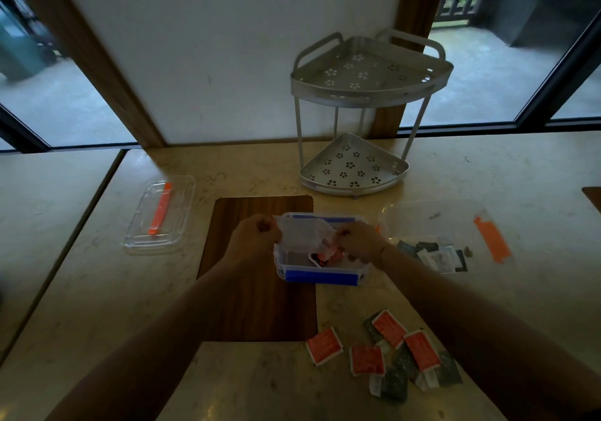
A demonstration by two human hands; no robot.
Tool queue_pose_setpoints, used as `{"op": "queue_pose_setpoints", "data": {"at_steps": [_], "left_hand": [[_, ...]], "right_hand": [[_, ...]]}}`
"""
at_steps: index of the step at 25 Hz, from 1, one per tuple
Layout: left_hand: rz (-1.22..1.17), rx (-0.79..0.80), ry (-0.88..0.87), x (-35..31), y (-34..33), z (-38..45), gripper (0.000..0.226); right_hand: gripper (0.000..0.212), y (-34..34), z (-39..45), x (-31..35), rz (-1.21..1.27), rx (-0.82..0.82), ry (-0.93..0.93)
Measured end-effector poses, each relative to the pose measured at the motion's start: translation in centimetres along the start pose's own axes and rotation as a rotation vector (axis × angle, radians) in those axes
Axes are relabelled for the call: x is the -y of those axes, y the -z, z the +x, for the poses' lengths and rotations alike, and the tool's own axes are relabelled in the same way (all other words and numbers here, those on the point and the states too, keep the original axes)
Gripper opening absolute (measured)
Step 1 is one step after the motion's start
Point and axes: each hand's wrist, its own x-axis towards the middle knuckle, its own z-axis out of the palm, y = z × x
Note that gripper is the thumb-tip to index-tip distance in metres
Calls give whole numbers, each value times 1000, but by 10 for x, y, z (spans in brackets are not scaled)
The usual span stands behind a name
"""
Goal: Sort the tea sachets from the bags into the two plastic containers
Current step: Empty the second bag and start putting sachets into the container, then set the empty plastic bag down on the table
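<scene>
I am holding a clear plastic bag (pixel 304 232) over the blue-clipped container (pixel 320 275), my left hand (pixel 257 235) and right hand (pixel 359 241) each pinching one side of it; red sachets (pixel 325 256) are sitting at its mouth, inside the container. The orange-clipped container (pixel 432 225) is holding dark sachets towards the worktop's right edge. Loose sachets (pixel 387 352) are lying by the near edge. Next, I judge, comes shaking the bag empty.
</scene>
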Motion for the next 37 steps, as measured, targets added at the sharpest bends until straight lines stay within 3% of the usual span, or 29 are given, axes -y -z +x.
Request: {"op": "queue_pose_setpoints", "data": {"at_steps": [4,10,17,20,22,28,31,34,37], "left_hand": [[-25,-59,-18,-5,-2,-27,10],[-183,-24,50,-12,-34,-75,3],[-245,155,157,-35,-82,-107,19],[-287,32,88,-54,-103,-103,8],[-236,-27,-16,-77,-123,-103,13],[45,364,-390,-151,-222,-126,43],[75,509,-434,-180,-277,-141,31],[137,526,-456,-198,-330,-156,15],[125,553,-403,-209,-380,-174,12]], "right_hand": [[25,9,-28,-1,208,-113,-8],[14,29,-63,-17,575,-269,67],[10,69,-114,-57,596,-395,201],[9,92,-136,-85,498,-383,217],[11,111,-152,-110,401,-350,216],[16,168,-208,-188,188,-209,247],[16,189,-233,-235,153,-190,240],[16,203,-258,-283,165,-235,199],[22,209,-283,-334,253,-280,124]]}}
